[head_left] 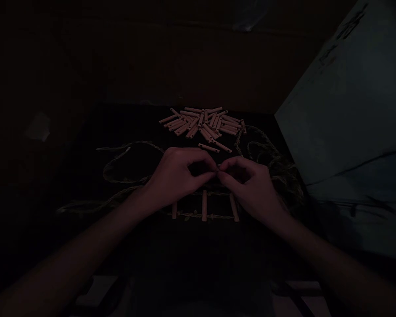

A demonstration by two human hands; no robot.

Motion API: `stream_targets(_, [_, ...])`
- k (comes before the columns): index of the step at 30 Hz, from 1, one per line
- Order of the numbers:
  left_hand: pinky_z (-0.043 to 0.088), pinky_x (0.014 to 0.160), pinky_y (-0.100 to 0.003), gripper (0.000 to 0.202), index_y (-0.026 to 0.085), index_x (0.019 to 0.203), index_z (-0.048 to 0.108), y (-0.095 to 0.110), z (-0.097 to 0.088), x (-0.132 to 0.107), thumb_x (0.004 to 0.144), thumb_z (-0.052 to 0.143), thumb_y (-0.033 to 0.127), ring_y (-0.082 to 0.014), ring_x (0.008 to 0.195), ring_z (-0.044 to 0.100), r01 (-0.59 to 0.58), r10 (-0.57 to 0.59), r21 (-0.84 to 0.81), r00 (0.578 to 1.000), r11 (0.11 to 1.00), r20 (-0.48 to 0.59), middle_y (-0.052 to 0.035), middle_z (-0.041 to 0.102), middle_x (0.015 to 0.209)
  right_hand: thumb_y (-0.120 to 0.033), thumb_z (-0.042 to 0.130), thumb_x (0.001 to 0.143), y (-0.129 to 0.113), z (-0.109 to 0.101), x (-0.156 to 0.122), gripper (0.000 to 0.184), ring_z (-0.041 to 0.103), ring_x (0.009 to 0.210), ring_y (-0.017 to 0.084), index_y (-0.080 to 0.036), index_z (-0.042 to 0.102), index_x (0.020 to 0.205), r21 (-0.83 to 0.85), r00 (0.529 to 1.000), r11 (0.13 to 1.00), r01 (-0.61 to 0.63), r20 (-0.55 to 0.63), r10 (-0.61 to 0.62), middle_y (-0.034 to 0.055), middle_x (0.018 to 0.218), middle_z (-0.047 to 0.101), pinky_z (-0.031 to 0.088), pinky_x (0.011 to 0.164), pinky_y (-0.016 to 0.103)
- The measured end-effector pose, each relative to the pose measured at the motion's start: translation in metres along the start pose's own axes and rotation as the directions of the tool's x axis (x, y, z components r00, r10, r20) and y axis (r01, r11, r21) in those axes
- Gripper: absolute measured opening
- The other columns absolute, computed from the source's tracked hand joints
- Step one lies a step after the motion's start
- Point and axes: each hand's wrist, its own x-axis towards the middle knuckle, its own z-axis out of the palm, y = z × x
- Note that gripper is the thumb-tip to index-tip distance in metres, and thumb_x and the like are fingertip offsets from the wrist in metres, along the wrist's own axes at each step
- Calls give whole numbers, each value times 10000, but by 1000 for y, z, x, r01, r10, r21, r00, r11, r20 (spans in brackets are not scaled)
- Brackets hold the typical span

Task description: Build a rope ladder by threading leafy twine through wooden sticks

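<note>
My left hand [181,171] and my right hand [251,185] meet at the fingertips above the dark table. Each is closed in a pinch of thumb and forefinger; whatever lies between the tips is too small and dark to make out. Just below them lies a small rope ladder [204,205], its short wooden rungs threaded on twisted cord [191,215]. Part of its upper cord is hidden by the hands. Beyond my fingers, two loose wooden dowels with holes near the ends [208,148] lie close by.
A heap of drilled wooden dowels [201,121] sits at the back of the table. Loose twisted cord [119,179] loops out on the left, and more cord [270,152] is tangled on the right. A pale wall panel [356,132] borders the right side. The light is very dim.
</note>
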Motion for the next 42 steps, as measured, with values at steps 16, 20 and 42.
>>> stream_targets(16, [505, 711, -177, 128, 119, 668, 712, 0, 1, 2, 752, 810, 117, -96, 745, 684, 49, -49, -293, 999, 955, 7, -21, 736, 805, -162, 645, 744, 4, 5, -2, 40, 514, 589, 80, -179, 659, 777, 176, 999, 983, -43, 24, 40, -46, 663, 595, 404, 547, 202])
stream_targets(20, [519, 764, -204, 80, 130, 752, 739, 1, -4, 4, 793, 792, 174, -124, 800, 701, 92, -80, -250, 995, 964, 57, -21, 754, 834, -192, 661, 754, 4, 3, -1, 27, 532, 609, 90, -181, 661, 779, 155, 1000, 988, -30, 9, 29, -38, 684, 610, 411, 556, 214])
stream_targets(42, [515, 666, -190, 90, 155, 866, 767, 3, -9, 5, 798, 708, 150, -117, 732, 681, 89, -77, -158, 994, 983, 80, 5, 748, 796, -167, 662, 794, 0, 1, -3, 25, 585, 645, 104, -187, 669, 806, 26, 996, 996, 84, -6, -84, -30, 710, 641, 443, 598, 229])
